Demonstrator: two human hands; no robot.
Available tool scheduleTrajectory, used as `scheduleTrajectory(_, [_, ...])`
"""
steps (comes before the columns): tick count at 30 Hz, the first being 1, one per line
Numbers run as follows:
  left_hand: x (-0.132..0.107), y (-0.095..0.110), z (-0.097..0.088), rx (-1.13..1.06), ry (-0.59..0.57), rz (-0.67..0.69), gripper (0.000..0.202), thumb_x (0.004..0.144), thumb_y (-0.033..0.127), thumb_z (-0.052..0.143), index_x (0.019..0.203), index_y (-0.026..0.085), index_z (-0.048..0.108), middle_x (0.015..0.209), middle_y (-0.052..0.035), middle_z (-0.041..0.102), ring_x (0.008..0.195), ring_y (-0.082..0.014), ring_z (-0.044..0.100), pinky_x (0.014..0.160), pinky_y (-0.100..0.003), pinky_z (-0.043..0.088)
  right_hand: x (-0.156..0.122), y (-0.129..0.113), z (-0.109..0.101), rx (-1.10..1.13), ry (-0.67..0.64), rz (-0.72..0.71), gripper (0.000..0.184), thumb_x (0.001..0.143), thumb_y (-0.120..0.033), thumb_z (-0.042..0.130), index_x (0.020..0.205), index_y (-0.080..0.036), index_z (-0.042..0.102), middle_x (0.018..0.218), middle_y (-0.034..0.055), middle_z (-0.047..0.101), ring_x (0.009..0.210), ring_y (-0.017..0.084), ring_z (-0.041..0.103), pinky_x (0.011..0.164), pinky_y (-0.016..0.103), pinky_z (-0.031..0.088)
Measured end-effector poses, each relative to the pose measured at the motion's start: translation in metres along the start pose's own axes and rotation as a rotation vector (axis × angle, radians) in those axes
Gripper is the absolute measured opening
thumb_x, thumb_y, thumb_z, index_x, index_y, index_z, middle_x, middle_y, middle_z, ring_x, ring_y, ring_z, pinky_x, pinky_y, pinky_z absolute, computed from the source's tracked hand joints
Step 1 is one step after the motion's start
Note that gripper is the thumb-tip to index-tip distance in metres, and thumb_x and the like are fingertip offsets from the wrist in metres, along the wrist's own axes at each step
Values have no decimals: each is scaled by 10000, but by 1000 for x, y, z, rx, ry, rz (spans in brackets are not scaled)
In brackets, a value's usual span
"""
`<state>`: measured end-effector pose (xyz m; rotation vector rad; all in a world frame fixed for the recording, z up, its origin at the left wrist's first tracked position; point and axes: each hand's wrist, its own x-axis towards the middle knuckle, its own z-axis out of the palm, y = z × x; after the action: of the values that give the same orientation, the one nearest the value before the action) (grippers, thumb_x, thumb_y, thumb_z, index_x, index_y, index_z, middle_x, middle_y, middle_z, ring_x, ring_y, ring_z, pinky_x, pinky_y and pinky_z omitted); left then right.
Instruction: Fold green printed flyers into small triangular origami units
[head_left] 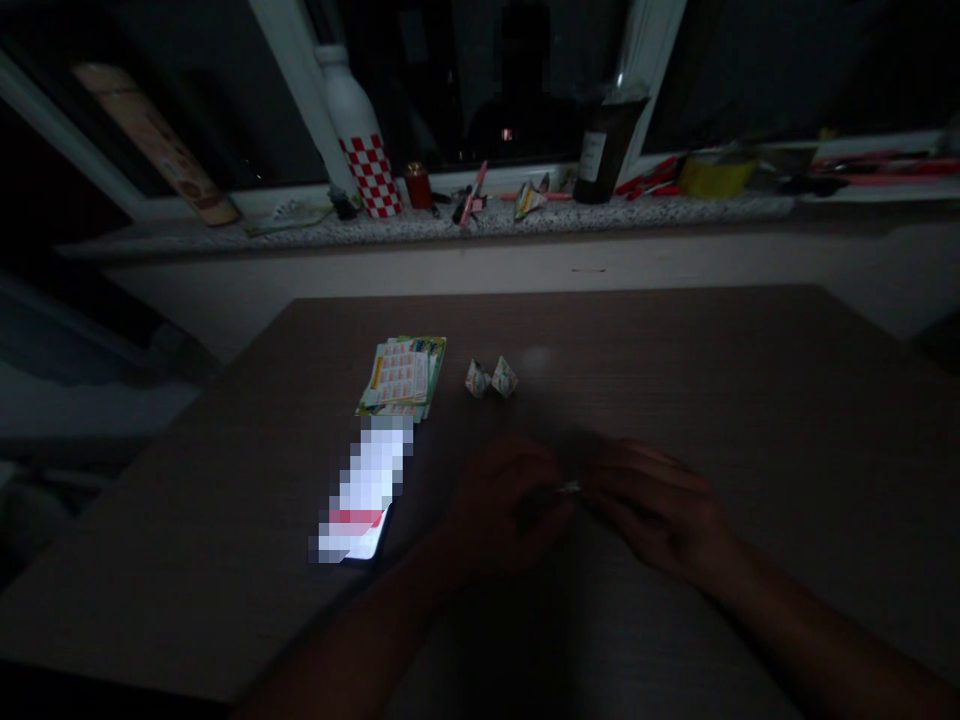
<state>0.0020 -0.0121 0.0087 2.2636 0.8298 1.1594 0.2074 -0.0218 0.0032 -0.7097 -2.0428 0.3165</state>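
Observation:
The room is very dark. My left hand (506,505) and my right hand (652,505) rest close together on the brown table (712,380), fingers curled toward each other. Between their fingertips a small pale scrap (570,488) shows, pinched by both; it looks like folded paper, but the dark hides most of it. Beyond the hands lie two small folded paper shapes (491,378), side by side. Left of those lies a stack of printed paper sheets (403,377). A lit phone (361,492) lies on the table just left of my left hand.
A stone windowsill (450,225) runs along the back with a white bottle with red checks (360,135), a dark glass bottle (611,140), a small red jar (418,186), pens, another folded paper shape (529,197) and a yellow container (716,175).

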Motion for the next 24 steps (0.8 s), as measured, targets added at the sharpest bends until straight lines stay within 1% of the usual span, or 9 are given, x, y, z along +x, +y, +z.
scheduleTrajectory(1, [0, 0, 0, 58, -14, 76, 111, 783, 190, 615, 891, 165, 603, 888, -64, 643, 851, -174, 586, 760, -315, 481, 0, 0, 0, 0, -13, 2, 197, 782, -54, 626, 949, -154, 653, 805, 63, 678, 750, 183, 637, 673, 332, 529])
scheduleTrajectory(2, [0, 0, 1, 104, -19, 122, 100, 787, 173, 605, 886, 168, 600, 880, -61, 644, 843, -170, 586, 757, -313, 486, 0, 0, 1, -2, -28, 4, 179, 786, -58, 624, 935, -152, 653, 803, 62, 677, 750, 182, 635, 685, 336, 527])
scheduleTrajectory(7, [3, 0, 3, 222, -30, 201, 74, 802, 153, 575, 868, 170, 603, 862, -49, 642, 816, -160, 582, 756, -305, 482, 0, 0, 2, -20, -63, -6, 139, 806, -79, 605, 916, -154, 648, 788, 58, 675, 745, 180, 627, 686, 338, 525])
scheduleTrajectory(9, [4, 1, 1, 243, -64, 190, 69, 813, 167, 564, 864, 169, 609, 874, -57, 645, 828, -165, 581, 764, -306, 474, 0, 1, 2, -36, -82, -15, 155, 812, -81, 595, 936, -161, 642, 805, 58, 678, 756, 182, 629, 694, 343, 525])
scheduleTrajectory(12, [5, 1, -1, 264, -153, 143, 93, 842, 188, 531, 873, 166, 617, 909, -73, 651, 863, -178, 573, 796, -311, 458, -1, 2, 2, -63, -101, -27, 171, 818, -85, 589, 956, -174, 637, 825, 58, 682, 764, 182, 630, 707, 348, 525])
scheduleTrajectory(14, [5, 0, -2, 274, -201, 134, 117, 862, 189, 507, 874, 158, 619, 911, -78, 655, 866, -182, 567, 805, -313, 446, -2, 3, 2, -73, -106, -30, 159, 828, -95, 578, 946, -180, 642, 813, 53, 681, 751, 178, 628, 696, 343, 524])
scheduleTrajectory(17, [5, 0, 0, 294, -242, 123, 161, 890, 176, 463, 889, 145, 621, 911, -88, 659, 855, -190, 561, 815, -330, 426, -1, 3, 2, -91, -120, -29, 144, 833, -101, 568, 915, -183, 653, 793, 49, 678, 737, 177, 624, 683, 338, 520])
scheduleTrajectory(21, [5, 2, 2, 295, -236, 72, 192, 904, 162, 431, 922, 138, 621, 930, -99, 658, 876, -206, 553, 830, -359, 402, 1, 2, 1, -127, -104, -37, 136, 819, -98, 590, 916, -169, 654, 786, 57, 678, 725, 182, 615, 675, 344, 515])
scheduleTrajectory(24, [5, 2, 2, 285, -177, 34, 190, 916, 200, 441, 927, 153, 624, 934, -92, 655, 897, -202, 555, 849, -352, 402, 2, 1, -2, -126, -71, -13, 153, 817, -99, 591, 936, -173, 652, 785, 59, 677, 735, 189, 621, 676, 345, 520])
